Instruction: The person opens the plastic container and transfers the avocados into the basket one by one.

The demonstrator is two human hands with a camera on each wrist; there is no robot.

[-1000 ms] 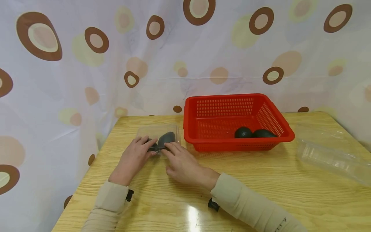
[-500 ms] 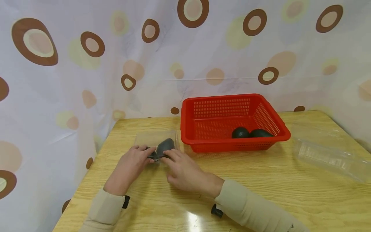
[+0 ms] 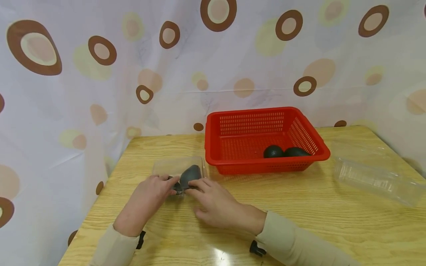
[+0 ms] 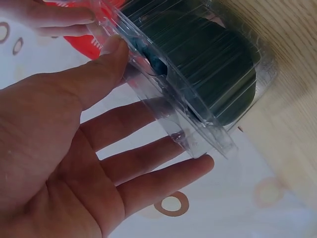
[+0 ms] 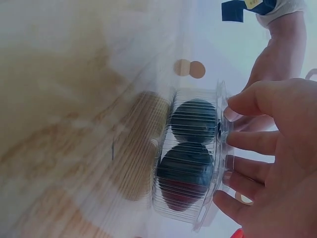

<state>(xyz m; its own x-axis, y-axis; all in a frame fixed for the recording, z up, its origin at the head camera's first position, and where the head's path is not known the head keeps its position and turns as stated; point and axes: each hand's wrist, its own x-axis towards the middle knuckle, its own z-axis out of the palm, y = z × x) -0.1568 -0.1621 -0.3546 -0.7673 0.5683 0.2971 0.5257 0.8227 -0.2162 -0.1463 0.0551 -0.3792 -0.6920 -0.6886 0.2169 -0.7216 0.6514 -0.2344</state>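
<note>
Pinching a clear box (image 5: pixel 204 210) by its rim, left hand (image 3: pixel 149 195) and right hand (image 3: pixel 214 202), dark fruits (image 5: pixel 186 166) inside (red basket (image 3: pixel 253 162) nearby).

"What fills twelve o'clock?"

"A creased pale cloth (image 3: pixel 233 59) patterned with brown-ringed ovals."

"And six o'clock?"

"A yellowish wood-grain table (image 3: pixel 306 203), its surface catching a white gleam (image 3: pixel 221 256) of light there."

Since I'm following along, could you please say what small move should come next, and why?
Perhaps press the clear container shut along its near rim: the left hand and right hand both touch it, two dark fruits sit inside, and closure looks uncertain.
</note>
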